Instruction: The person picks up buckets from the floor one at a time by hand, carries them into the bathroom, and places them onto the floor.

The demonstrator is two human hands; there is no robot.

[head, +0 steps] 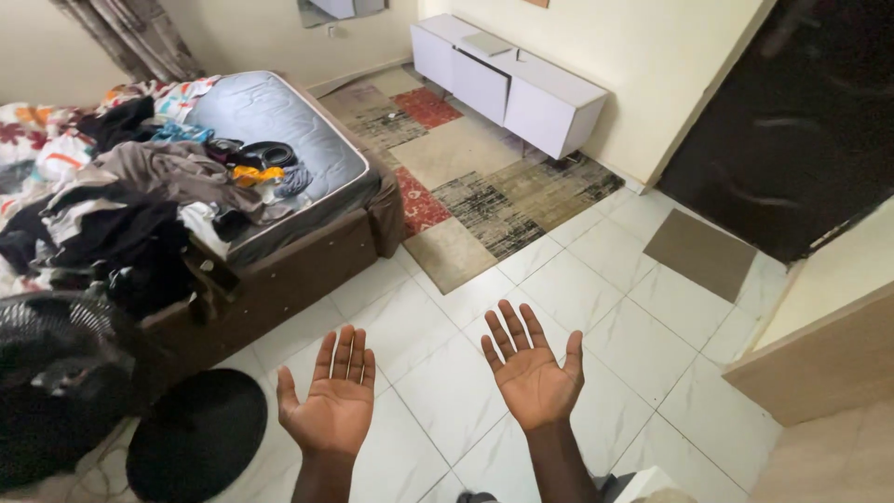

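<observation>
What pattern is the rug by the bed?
The rug: patchwork blocks in beige, red and mottled black-grey; head view.

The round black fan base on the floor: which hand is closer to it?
Left. The left hand is held open, palm up, just right of the round black fan base. The right hand, also open and empty, is farther right over the white tiles.

The floor is white, marbled tile. The rug is a patchwork of beige, grey, red and black blocks. The cabinet is white, the door black, the doormat plain brown. The mattress is grey on a brown bed frame. The fan is black.
</observation>
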